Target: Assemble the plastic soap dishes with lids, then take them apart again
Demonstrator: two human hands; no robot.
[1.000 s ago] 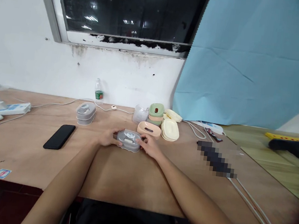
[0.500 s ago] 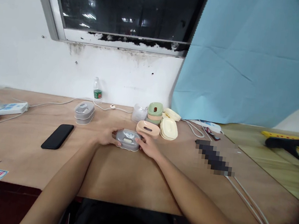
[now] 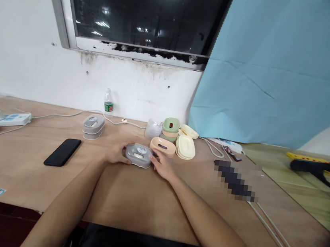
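Head view: gray lidded box between both hands on the tabletop

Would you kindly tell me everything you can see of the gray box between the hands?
The gray box is low and oblong with rounded corners, and looks like plastic. Its top bears a pale sticker toward the back and a pale oblong patch nearer the front; a thin light edge shows along its base. It appears closed and level on the table. The left hand holds its left end; the right hand touches its right end.
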